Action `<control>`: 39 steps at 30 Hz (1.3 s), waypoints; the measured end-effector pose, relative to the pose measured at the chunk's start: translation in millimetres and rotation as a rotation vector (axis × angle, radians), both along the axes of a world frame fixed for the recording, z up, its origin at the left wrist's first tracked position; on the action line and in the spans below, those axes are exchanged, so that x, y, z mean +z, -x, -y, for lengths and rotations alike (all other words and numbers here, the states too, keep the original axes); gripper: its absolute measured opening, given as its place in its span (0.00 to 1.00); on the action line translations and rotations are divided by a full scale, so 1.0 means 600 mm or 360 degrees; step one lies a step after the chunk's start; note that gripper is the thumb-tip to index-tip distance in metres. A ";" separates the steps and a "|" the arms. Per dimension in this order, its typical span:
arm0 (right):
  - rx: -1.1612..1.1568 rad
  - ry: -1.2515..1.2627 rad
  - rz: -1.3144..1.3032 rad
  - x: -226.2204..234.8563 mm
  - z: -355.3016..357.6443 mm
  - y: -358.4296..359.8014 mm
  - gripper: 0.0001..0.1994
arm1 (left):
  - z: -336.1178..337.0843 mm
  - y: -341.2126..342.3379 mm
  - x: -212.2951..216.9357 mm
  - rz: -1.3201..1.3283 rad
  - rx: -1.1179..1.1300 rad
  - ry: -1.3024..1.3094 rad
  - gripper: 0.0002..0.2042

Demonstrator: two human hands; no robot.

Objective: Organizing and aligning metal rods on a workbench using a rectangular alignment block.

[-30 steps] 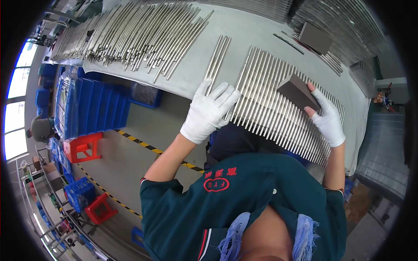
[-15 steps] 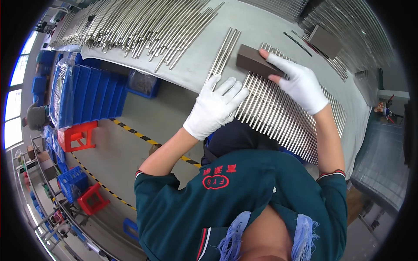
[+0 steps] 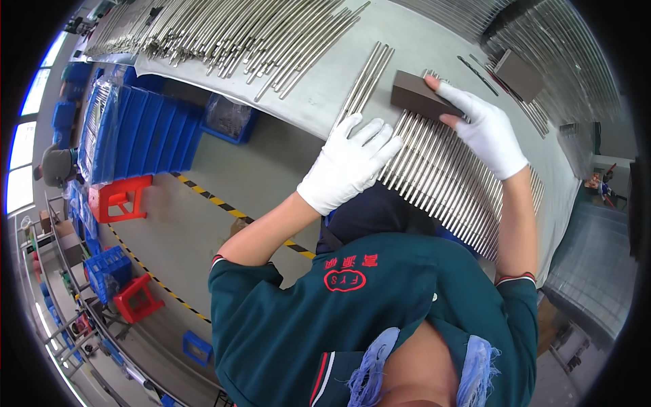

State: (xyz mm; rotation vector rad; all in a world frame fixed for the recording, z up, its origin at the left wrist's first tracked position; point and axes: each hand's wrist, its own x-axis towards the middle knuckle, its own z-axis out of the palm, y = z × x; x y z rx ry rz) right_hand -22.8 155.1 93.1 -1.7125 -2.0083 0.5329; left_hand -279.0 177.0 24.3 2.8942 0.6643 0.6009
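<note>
My gloved right hand grips a brown rectangular block between thumb and fingers. The block rests over the far left part of a row of thin silver metal rods laid side by side on the table. My gloved left hand lies flat with its fingers spread at the table's near edge. Its fingertips are between that row and a small group of separate rods to the left. What the left palm touches underneath is hidden.
A large pile of rods covers the table's far left. Another brown block, a dark drill bit and a few rods lie at the far right. Blue bins and a red stool stand on the floor at left.
The whole view has shifted slightly, so the table things appear farther right. My right hand still holds the block over the rods, and my left hand stays spread at the row's left side.
</note>
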 end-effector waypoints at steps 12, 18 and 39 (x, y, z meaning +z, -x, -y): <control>-0.0616 -0.0515 -0.0367 -0.023 0.105 -0.145 0.32 | 0.002 0.003 0.012 -0.0107 -0.0026 -0.0002 0.25; -0.1499 -0.1138 -0.0399 -0.088 0.195 -0.335 0.33 | 0.010 -0.001 0.037 -0.0267 -0.0025 0.0106 0.31; -0.1987 -0.1241 -0.0276 -0.141 0.260 -0.379 0.38 | 0.006 0.003 0.046 -0.0385 0.0078 0.0179 0.44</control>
